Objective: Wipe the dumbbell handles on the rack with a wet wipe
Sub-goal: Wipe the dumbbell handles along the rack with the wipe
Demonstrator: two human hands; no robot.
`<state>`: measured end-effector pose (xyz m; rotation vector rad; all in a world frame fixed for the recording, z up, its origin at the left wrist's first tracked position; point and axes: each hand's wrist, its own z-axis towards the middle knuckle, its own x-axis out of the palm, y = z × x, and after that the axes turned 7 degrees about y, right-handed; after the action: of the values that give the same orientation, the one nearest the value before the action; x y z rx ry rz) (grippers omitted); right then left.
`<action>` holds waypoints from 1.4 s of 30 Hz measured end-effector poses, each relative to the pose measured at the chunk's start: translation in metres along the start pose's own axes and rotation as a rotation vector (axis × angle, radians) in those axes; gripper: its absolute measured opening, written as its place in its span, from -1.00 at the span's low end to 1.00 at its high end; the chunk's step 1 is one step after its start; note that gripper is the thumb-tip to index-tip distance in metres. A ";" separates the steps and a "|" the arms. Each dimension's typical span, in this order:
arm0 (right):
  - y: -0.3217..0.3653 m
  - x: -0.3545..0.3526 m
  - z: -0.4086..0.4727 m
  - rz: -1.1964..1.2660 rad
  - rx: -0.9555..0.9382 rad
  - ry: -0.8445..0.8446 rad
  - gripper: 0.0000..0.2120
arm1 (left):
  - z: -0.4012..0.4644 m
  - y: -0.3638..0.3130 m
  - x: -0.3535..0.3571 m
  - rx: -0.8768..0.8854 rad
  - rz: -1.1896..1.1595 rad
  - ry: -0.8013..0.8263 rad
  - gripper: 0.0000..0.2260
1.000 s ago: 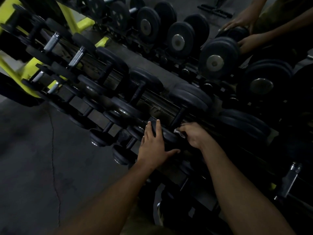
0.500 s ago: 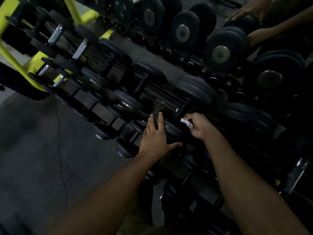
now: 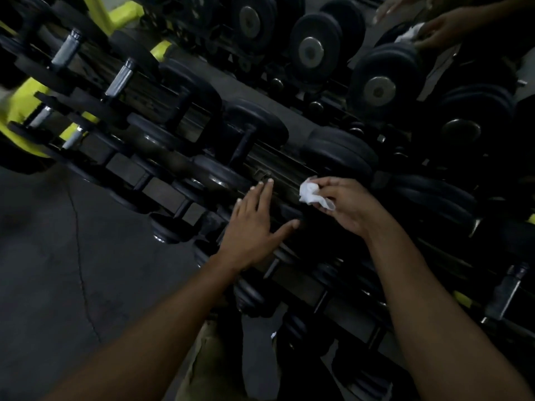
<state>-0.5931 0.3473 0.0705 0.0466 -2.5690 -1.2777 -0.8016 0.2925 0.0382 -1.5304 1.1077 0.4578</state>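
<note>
A dark tiered rack point(image 3: 278, 169) runs diagonally across the view, lined with black dumbbells. My right hand point(image 3: 351, 206) pinches a crumpled white wet wipe point(image 3: 311, 193) just above the middle tier, lifted clear of the handles. My left hand point(image 3: 254, 227) lies flat with fingers spread on a black dumbbell head point(image 3: 289, 211) beside it. One dark dumbbell handle point(image 3: 241, 147) stands up and to the left of both hands. Chrome handles point(image 3: 118, 81) show farther left.
Another person's hands point(image 3: 443, 27) hold a white cloth point(image 3: 409, 33) on a large dumbbell point(image 3: 379, 82) at the top right. Yellow rack frame point(image 3: 31, 96) shows at the left. Cracked grey floor point(image 3: 72, 270) lies at the lower left.
My right hand has lifted off the dumbbell handle and turned, showing more of the wipe. My left hand has stayed flat on the dumbbell head.
</note>
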 end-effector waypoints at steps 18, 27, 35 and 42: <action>0.017 0.146 0.163 -1.213 -0.300 -0.035 -0.76 | 0.082 0.142 -0.105 -0.276 -0.154 0.247 0.24; 0.027 0.141 0.154 -1.465 -0.111 0.091 -0.89 | 0.088 0.146 -0.106 -0.301 -0.265 0.292 0.35; 0.036 0.133 0.157 -1.869 -0.295 0.154 -0.69 | 0.085 0.137 -0.111 -0.320 -0.157 0.244 0.33; 0.036 0.121 0.171 -1.685 -0.302 -0.168 -0.70 | 0.071 0.114 -0.092 -0.304 -0.069 0.081 0.18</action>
<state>-0.7501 0.4839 0.0282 2.4372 -2.0420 -1.9999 -0.9210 0.4030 0.0274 -1.8615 1.0794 0.5391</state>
